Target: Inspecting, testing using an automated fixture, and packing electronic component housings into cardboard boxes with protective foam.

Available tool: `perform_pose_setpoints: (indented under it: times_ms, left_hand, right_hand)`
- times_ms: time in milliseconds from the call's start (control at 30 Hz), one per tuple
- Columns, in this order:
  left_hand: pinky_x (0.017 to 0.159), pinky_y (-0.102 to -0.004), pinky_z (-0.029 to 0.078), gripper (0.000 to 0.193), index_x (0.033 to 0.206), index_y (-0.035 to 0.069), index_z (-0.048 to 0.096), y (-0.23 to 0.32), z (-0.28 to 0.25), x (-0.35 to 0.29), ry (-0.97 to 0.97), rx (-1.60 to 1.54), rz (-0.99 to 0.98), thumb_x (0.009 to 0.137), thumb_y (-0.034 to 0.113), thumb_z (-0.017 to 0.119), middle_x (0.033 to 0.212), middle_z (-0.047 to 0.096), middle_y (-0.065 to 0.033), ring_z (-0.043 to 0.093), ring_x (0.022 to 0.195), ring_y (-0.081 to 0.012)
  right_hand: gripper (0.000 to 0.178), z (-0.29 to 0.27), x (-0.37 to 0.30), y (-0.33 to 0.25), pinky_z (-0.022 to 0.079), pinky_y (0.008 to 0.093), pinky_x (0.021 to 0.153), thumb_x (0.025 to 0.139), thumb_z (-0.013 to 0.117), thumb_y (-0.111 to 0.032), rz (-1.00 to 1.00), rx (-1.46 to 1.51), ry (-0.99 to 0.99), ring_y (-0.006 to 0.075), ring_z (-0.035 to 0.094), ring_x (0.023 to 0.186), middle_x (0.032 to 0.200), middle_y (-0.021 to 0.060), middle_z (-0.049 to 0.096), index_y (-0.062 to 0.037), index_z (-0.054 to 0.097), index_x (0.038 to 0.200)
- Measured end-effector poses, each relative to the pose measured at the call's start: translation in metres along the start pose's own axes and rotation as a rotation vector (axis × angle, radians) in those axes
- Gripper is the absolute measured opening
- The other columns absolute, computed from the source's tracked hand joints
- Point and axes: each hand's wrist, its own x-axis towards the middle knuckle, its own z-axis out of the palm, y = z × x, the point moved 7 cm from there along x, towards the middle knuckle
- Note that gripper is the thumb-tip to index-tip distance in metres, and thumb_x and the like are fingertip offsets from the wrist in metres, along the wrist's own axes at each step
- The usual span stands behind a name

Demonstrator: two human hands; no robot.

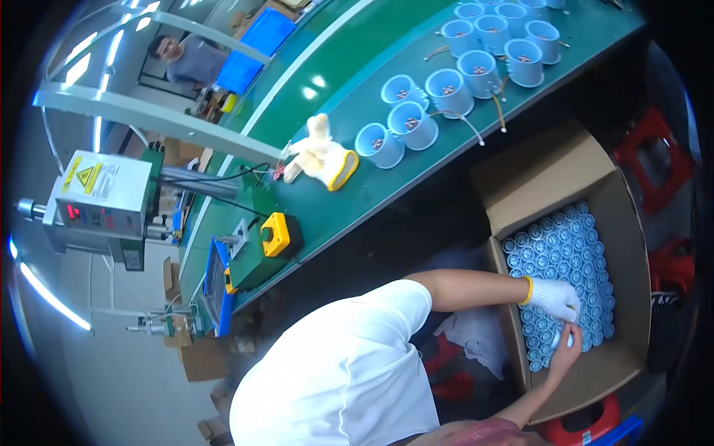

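Observation:
My left hand (pixel 552 299), in a white knit glove with a yellow cuff, is over an open cardboard box (pixel 524 182). Its fingers are closed, and what they hold, if anything, is hidden. Just nearer, my bare right hand (pixel 565 360) is also closed, its fingertips meeting the glove. Something small and whitish shows at its fingers, too unclear to name. Below both hands, rows of round, pale blue-silver capped parts (pixel 558 249) stand packed in the box. My forearms and hands cover some of them.
On the green workbench (pixel 342 230) stand several light-blue cups (pixel 413 126) with wires, a pair of white gloves (pixel 320 156) and a yellow button box (pixel 275 235). A grey machine (pixel 104 197) is at left. Red stools (pixel 654 160) flank the cardboard box. Another person (pixel 195 63) is far off.

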Motion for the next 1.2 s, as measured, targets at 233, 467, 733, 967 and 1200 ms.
perform_pose_setpoints:
  times_ms: [233, 467, 733, 967, 1200]
  left_hand:
    - [0.075, -0.0427, 0.057, 0.038, 0.104, 0.006, 0.077, 0.007, -0.007, -0.011, -0.026, 0.184, 0.043, 0.080, 0.036, 0.079, 0.092, 0.075, -0.0137, 0.072, 0.083, -0.0312]
    - [0.077, -0.0481, 0.056, 0.032, 0.105, 0.010, 0.079, 0.019, 0.002, -0.008, 0.020, 0.260, 0.252, 0.083, 0.032, 0.071, 0.097, 0.075, -0.0161, 0.070, 0.090, -0.0375]
    - [0.066, -0.0510, 0.056, 0.020, 0.086, 0.013, 0.078, 0.007, 0.007, -0.014, -0.023, 0.633, 0.038, 0.075, 0.027, 0.068, 0.076, 0.073, -0.0151, 0.071, 0.073, -0.0370]
    - [0.071, -0.0490, 0.056, 0.031, 0.088, 0.008, 0.077, 0.003, 0.012, -0.013, -0.062, 0.320, -0.024, 0.079, 0.038, 0.073, 0.081, 0.074, -0.0159, 0.071, 0.077, -0.0384]
    - [0.080, -0.0472, 0.059, 0.030, 0.108, 0.010, 0.076, 0.006, -0.022, -0.010, -0.006, 0.297, -0.184, 0.094, 0.034, 0.064, 0.096, 0.075, -0.0182, 0.073, 0.090, -0.0383]
  right_hand:
    - [0.026, 0.003, 0.003, 0.022, 0.046, 0.0286, 0.090, 0.106, 0.064, -0.021, 0.253, 0.363, -0.022, 0.0125, 0.057, 0.097, 0.101, 0.0026, 0.067, 0.0052, 0.068, 0.107]
    - [0.032, 0.007, -0.003, 0.037, 0.045, 0.0288, 0.095, 0.105, 0.067, -0.026, 0.346, 0.468, -0.079, 0.0124, 0.058, 0.104, 0.109, 0.0037, 0.068, 0.0022, 0.069, 0.121]
    - [0.016, 0.006, -0.001, 0.032, 0.047, 0.0272, 0.089, 0.100, 0.070, -0.011, 0.275, 0.340, -0.088, 0.0113, 0.056, 0.094, 0.100, 0.0021, 0.065, 0.0029, 0.069, 0.107]
    - [0.015, -0.001, -0.006, 0.024, 0.045, 0.0282, 0.096, 0.099, 0.070, -0.009, 0.298, 0.250, -0.121, 0.0133, 0.057, 0.102, 0.104, 0.0036, 0.065, 0.0014, 0.069, 0.109]
    - [0.037, -0.001, 0.008, -0.017, 0.049, 0.0319, 0.105, 0.101, 0.071, -0.022, 0.487, 0.534, 0.264, 0.0196, 0.065, 0.120, 0.129, 0.0124, 0.070, 0.0027, 0.069, 0.128]
